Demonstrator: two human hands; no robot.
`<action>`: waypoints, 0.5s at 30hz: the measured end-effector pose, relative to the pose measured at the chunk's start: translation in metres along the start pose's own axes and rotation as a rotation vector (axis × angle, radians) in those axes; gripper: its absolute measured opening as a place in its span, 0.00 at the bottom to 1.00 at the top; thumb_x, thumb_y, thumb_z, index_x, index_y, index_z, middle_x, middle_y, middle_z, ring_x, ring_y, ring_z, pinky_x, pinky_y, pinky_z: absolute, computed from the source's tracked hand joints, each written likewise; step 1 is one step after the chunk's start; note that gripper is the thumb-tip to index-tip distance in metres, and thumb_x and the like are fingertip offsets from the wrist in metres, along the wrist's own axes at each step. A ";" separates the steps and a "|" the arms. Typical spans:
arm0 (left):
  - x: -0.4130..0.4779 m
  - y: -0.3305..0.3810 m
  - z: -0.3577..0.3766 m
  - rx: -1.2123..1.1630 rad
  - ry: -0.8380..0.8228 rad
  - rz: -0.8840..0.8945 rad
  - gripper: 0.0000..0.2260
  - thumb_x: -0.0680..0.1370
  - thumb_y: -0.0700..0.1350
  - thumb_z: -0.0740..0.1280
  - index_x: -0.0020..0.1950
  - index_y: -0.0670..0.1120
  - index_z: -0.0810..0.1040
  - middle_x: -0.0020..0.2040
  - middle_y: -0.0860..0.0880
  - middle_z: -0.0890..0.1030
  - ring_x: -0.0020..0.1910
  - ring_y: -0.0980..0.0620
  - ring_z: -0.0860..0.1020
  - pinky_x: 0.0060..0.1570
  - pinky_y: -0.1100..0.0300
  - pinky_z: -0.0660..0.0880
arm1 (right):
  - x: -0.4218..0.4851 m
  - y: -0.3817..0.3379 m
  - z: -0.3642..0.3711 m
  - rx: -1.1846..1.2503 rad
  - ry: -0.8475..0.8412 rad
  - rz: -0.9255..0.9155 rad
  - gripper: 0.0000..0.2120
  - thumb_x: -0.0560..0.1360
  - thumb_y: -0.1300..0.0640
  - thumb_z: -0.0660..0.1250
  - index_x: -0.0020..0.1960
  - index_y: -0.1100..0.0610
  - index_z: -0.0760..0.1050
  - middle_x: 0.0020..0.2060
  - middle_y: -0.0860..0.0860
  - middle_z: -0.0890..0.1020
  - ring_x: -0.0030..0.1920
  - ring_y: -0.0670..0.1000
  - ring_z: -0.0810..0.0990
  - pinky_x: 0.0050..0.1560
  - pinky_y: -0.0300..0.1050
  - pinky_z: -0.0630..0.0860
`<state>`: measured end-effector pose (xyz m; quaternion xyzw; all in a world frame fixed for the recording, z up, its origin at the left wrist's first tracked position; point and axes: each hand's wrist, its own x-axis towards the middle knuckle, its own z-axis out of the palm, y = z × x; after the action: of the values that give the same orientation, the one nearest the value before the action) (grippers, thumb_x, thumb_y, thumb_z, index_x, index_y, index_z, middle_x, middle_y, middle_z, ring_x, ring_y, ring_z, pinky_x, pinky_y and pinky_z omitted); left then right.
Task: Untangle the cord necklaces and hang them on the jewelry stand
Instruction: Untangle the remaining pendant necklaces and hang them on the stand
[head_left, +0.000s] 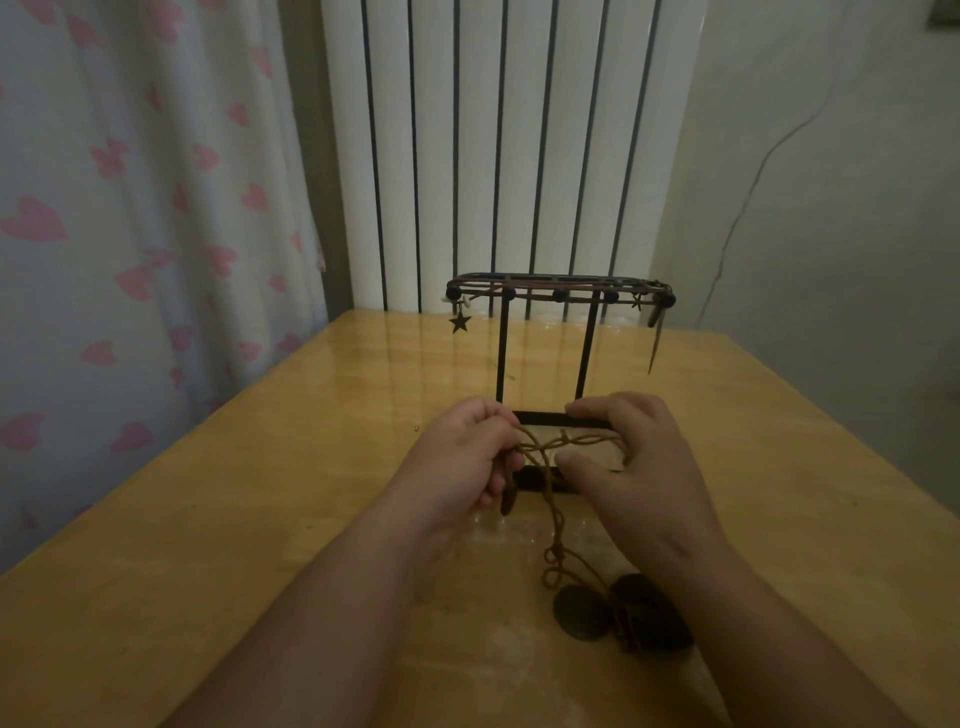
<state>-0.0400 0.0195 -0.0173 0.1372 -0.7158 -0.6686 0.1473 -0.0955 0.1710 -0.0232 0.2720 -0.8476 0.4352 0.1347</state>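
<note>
A black metal jewelry stand (501, 353) rises at the middle of the wooden table (218, 499). Cord necklaces lie draped along its top bar, and a dark star pendant (460, 322) dangles at the left end. In front of the stand's base, my left hand (462, 457) and my right hand (634, 457) both grip a tangled brown cord (553, 447) stretched between them. The twisted cord trails down toward me to two dark round pendants (581, 612) lying on the table by my right forearm.
A white ribbed radiator (498, 156) stands behind the table. A curtain with pink hearts (130, 234) hangs at the left. A pale wall (831, 208) is at the right.
</note>
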 end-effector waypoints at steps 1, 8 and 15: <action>0.000 0.000 0.000 0.004 -0.006 0.001 0.08 0.79 0.41 0.63 0.44 0.50 0.78 0.30 0.52 0.78 0.27 0.55 0.72 0.27 0.61 0.66 | -0.001 -0.002 0.000 -0.067 -0.015 -0.032 0.13 0.72 0.47 0.71 0.56 0.38 0.75 0.57 0.37 0.69 0.60 0.43 0.67 0.62 0.47 0.69; -0.002 0.000 0.000 0.001 -0.038 0.010 0.09 0.79 0.40 0.62 0.42 0.50 0.77 0.32 0.50 0.81 0.27 0.54 0.72 0.26 0.61 0.64 | 0.002 -0.001 0.004 -0.147 -0.095 -0.051 0.06 0.77 0.49 0.65 0.43 0.39 0.73 0.55 0.34 0.70 0.62 0.43 0.66 0.63 0.48 0.64; -0.001 -0.001 0.001 0.107 0.030 -0.006 0.06 0.80 0.41 0.61 0.47 0.49 0.77 0.41 0.46 0.85 0.27 0.54 0.75 0.25 0.60 0.66 | -0.002 -0.012 -0.002 0.486 -0.088 0.150 0.07 0.80 0.55 0.60 0.47 0.54 0.77 0.39 0.49 0.82 0.41 0.46 0.80 0.42 0.43 0.78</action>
<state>-0.0395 0.0206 -0.0186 0.1569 -0.7479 -0.6277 0.1485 -0.0866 0.1678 -0.0145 0.2514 -0.7410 0.6227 -0.0042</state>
